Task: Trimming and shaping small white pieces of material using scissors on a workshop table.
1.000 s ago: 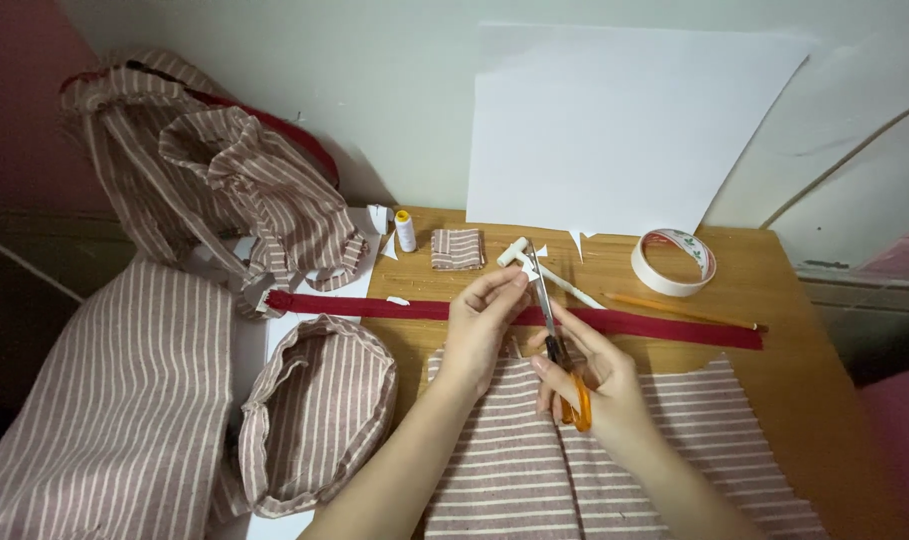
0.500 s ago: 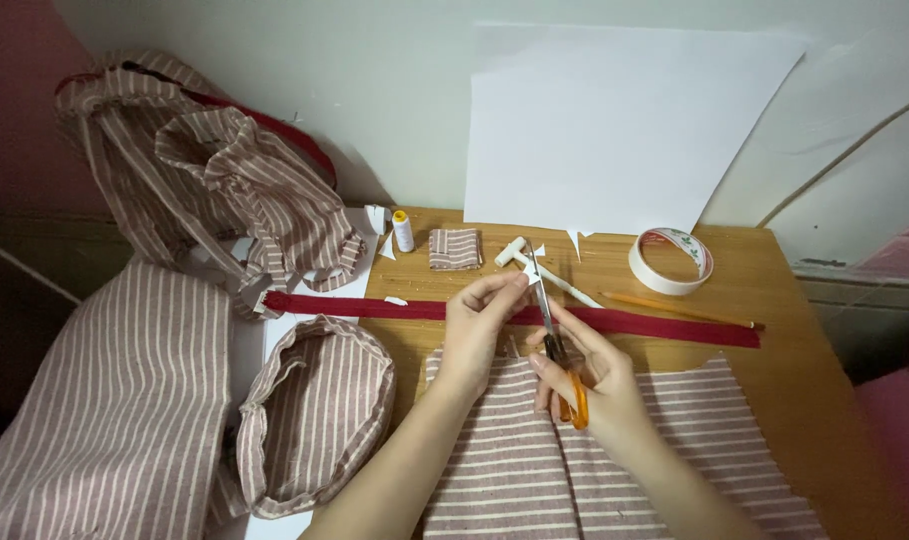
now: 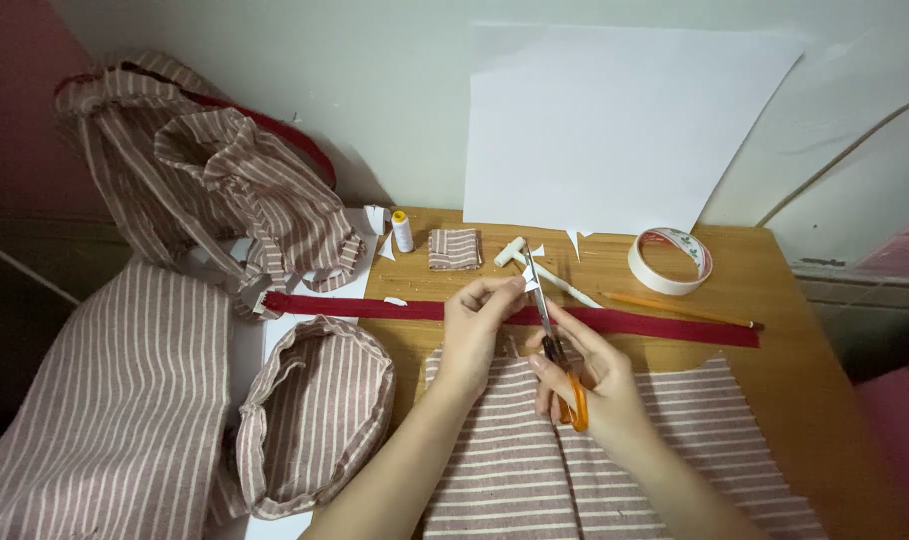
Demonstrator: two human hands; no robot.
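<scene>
Surface: I saw a wooden table [image 3: 834, 400] against a pale wall.
Landmark: a red zipper [image 3: 654, 325] lay across it.
Right hand [image 3: 594, 385]: gripped orange-handled scissors [image 3: 554, 335] crossing the zipper.
Left hand [image 3: 479, 325]: pinched a small white paper piece [image 3: 527, 283] at the blades, above the zipper.
Cloth: striped fabric [image 3: 674, 450] lay below the zipper.
Risk: I judged blades could nick fingertips, being so close.

A wooden table [image 3: 814, 380] is seen under both hands. Striped fabric [image 3: 614, 470] is spread beneath them, and a long red zipper [image 3: 664, 325] is laid just beyond the fingers. Farther off, a tape roll [image 3: 671, 262], pencil [image 3: 674, 308], thread spool [image 3: 402, 231] and folded striped patch [image 3: 454, 249] are placed.
</scene>
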